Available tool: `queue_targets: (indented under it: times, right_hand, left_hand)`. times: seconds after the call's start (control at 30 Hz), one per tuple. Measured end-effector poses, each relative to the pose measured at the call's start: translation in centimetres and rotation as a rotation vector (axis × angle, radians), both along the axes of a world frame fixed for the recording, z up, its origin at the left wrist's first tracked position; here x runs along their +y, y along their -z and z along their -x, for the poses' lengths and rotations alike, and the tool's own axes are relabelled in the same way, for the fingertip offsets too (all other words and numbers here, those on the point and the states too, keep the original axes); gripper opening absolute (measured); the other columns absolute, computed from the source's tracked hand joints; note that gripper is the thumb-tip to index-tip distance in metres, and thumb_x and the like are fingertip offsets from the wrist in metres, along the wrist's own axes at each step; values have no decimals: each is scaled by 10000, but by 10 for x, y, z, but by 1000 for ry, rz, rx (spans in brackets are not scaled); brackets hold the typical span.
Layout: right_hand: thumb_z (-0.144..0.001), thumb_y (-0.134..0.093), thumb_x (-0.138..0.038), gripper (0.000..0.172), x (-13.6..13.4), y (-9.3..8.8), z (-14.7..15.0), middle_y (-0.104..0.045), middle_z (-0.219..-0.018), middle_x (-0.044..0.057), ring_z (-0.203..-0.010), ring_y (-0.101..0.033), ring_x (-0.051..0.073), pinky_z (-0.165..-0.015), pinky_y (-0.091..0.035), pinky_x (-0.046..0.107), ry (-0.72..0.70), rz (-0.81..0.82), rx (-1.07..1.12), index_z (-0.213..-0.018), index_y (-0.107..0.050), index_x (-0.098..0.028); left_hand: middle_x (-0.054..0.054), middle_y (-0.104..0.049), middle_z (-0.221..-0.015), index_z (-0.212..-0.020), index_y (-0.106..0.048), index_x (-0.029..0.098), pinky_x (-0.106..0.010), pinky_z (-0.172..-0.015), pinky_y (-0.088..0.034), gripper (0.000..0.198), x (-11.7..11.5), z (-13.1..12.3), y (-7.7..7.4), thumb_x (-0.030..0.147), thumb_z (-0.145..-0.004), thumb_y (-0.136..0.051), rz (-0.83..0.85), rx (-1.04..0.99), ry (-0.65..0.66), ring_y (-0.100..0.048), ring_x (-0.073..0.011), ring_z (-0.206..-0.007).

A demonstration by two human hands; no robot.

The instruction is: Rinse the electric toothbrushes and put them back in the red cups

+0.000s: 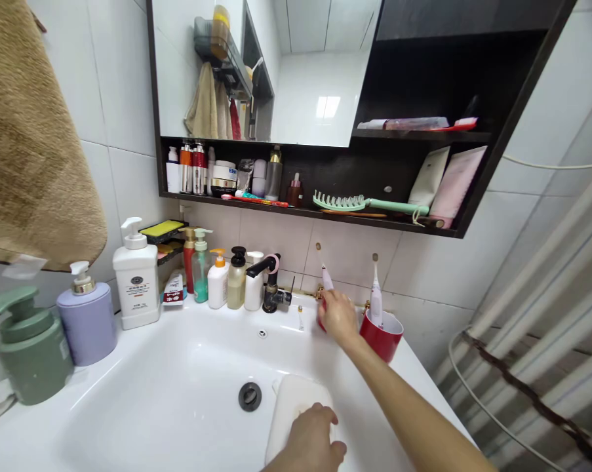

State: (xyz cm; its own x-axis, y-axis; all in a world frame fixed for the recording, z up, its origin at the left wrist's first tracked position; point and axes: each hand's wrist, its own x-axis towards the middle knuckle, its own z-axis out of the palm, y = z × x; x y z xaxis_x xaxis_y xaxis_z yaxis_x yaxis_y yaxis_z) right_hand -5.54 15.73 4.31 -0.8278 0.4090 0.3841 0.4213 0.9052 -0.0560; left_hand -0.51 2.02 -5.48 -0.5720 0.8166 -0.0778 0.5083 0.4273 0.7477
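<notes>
My right hand [338, 317] reaches to the back rim of the white sink [187, 367] and is closed around a red cup [321, 320] that holds an electric toothbrush [326, 278]; the cup is mostly hidden by my fingers. Just to its right stands a second red cup [385, 335] with another electric toothbrush [375, 296] in it. My left hand [311, 440] lies low in the basin, fingers curled over a white cloth or sponge [296, 406] beside the drain [250, 396].
A black faucet [271, 282] and several pump bottles [217, 278] line the back rim. Large white [136, 278], lilac [86, 321] and green [30, 347] dispensers stand at left under a tan towel [35, 144]. A dark shelf [325, 213] with toiletries and a green comb [369, 204] hangs overhead.
</notes>
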Motion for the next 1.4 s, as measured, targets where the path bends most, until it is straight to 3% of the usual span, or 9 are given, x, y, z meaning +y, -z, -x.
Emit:
queue_targets:
  times: [0.23, 0.5, 0.67, 0.77, 0.97, 1.13, 1.2, 1.33, 1.4]
  right_hand:
    - [-749, -394, -261, 222, 37, -4, -14, -511, -925, 35, -780, -504, 127, -667, -418, 324, -1, 71, -144, -922, -471, -144]
    - [-749, -394, -265, 219, 34, -3, -12, -517, -910, 33, -762, -508, 122, -658, -420, 317, -4, 101, -91, -914, -475, -146]
    - [-755, -372, -294, 264, 36, -13, 3, -480, -988, 48, -861, -470, 151, -731, -379, 364, 99, 100, 94, -974, -440, -162]
    - [-751, -382, -291, 260, 38, -16, 19, -496, -959, 44, -815, -492, 139, -693, -403, 341, 129, 155, 112, -964, -446, -155]
    - [-748, -391, -276, 229, 28, -28, 29, -512, -907, 35, -784, -496, 134, -687, -394, 342, 79, 192, 198, -918, -468, -142]
    - [-728, -380, -227, 287, 3, -60, -5, -506, -885, 67, -833, -455, 177, -735, -337, 308, -131, 169, 368, -1003, -417, -153]
    - [-723, -367, -239, 305, -13, -61, -31, -501, -882, 69, -811, -457, 180, -713, -347, 289, -198, 196, 417, -1016, -394, -161]
    - [-745, -297, -288, 228, -46, -24, -92, -521, -662, 11, -586, -488, 132, -537, -399, 223, -276, 341, 432, -883, -438, -172]
    - [-739, -304, -324, 234, -56, 3, -116, -500, -614, -6, -554, -483, 124, -504, -405, 213, -286, 583, 465, -846, -447, -174]
  left_hand:
    - [-55, -502, -924, -908, -501, 183, -291, -750, -322, 331, -2, -1, -3, 225, -592, -415, -7, 8, -12, -444, -183, -831]
    - [-54, -502, -924, -905, -501, 188, -289, -744, -327, 324, -1, 1, -1, 243, -597, -415, 5, -16, -19, -444, -181, -832]
    - [-46, -501, -932, -909, -497, 196, -283, -757, -320, 319, 0, 2, 3, 254, -607, -415, 1, -27, -46, -440, -177, -842]
    - [-48, -503, -932, -900, -501, 195, -285, -750, -325, 313, 1, 4, 6, 256, -604, -422, -1, -30, -59, -443, -179, -839]
    - [-44, -513, -918, -895, -506, 199, -293, -726, -337, 311, 0, 7, 7, 269, -602, -427, -4, -18, -69, -453, -181, -814]
    - [-34, -521, -896, -883, -506, 192, -265, -701, -345, 285, -1, 9, 6, 251, -626, -398, -106, -8, -104, -468, -153, -764]
    - [-32, -531, -869, -864, -505, 181, -249, -694, -347, 264, -1, 11, 2, 253, -643, -380, -196, -24, -146, -474, -137, -735]
    - [-37, -548, -818, -830, -496, 151, -208, -691, -353, 257, -3, 18, -14, 275, -688, -322, -421, -86, -254, -483, -116, -730]
    - [-41, -550, -826, -832, -491, 143, -197, -697, -352, 256, -2, 21, -27, 261, -693, -312, -494, -72, -294, -484, -111, -742]
